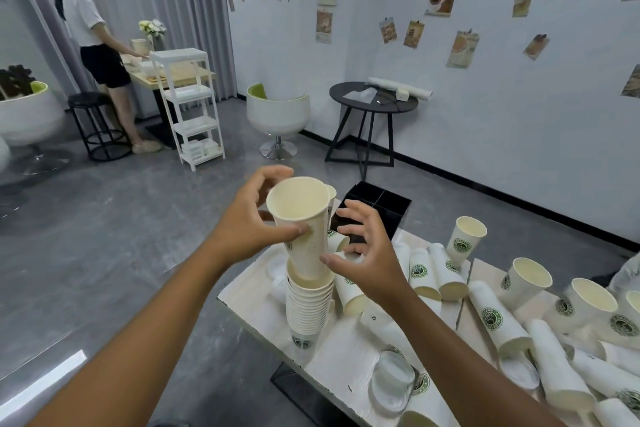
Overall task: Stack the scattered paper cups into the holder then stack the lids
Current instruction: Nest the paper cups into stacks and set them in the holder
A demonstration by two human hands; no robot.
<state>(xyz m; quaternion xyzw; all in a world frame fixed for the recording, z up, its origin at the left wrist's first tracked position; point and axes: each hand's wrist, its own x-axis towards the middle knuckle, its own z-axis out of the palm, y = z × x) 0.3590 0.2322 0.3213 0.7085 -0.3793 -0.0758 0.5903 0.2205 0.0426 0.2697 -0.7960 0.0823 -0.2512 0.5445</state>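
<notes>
One cup (304, 218) pinched by my left hand (242, 218), seated partway in the stack (308, 305) on the table (242, 291). Right hand (367, 246) spread beside it, holding nothing. I'd keep it plumb and press straight down. Four loose cups upright, roughly ten lying; two clear lids (393, 381) visible. Black holder (377, 208) behind.
</notes>
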